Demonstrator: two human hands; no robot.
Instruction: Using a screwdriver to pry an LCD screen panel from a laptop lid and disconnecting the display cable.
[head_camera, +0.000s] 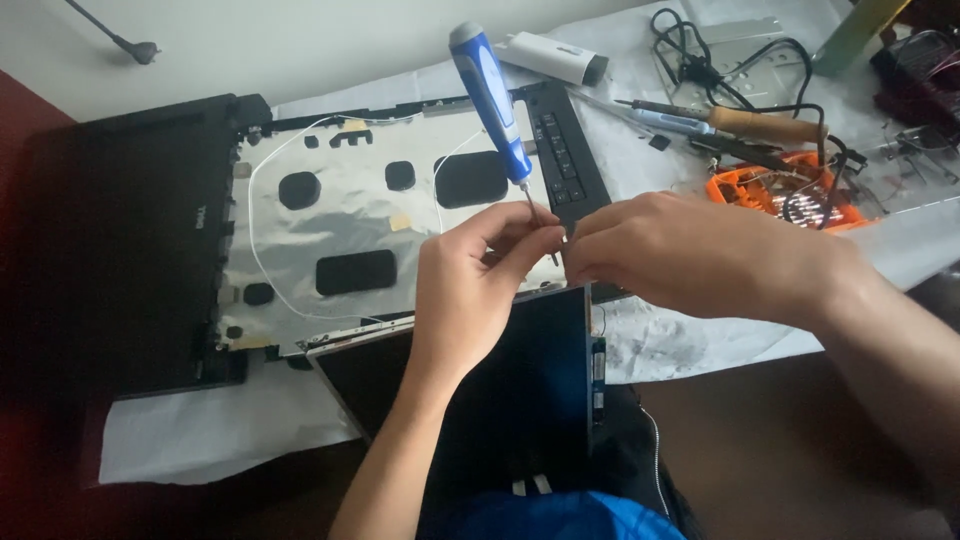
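Nearest me, loose screen panel (480, 400) leans off the tabletop (250, 430) edge toward my lap. Left hand (470, 290) pinches the blue screwdriver (492, 100) shaft low, grip clamped on it. Right hand (690, 255) fingers are together at the panel's top corner, contents too small to tell. I judge: keep driver upright, tip seated, panel steady. Beyond, foil-lined lid shell (380, 220), soldering iron (740, 122), orange fan (790, 195).

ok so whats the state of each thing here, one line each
left hand: pinching the screwdriver shaft
right hand: fingertips at the panel's top corner
screwdriver: upright, tip down
screen panel: lifted out, tilted toward the person
laptop lid: open, foil backing exposed
soldering iron: lying flat
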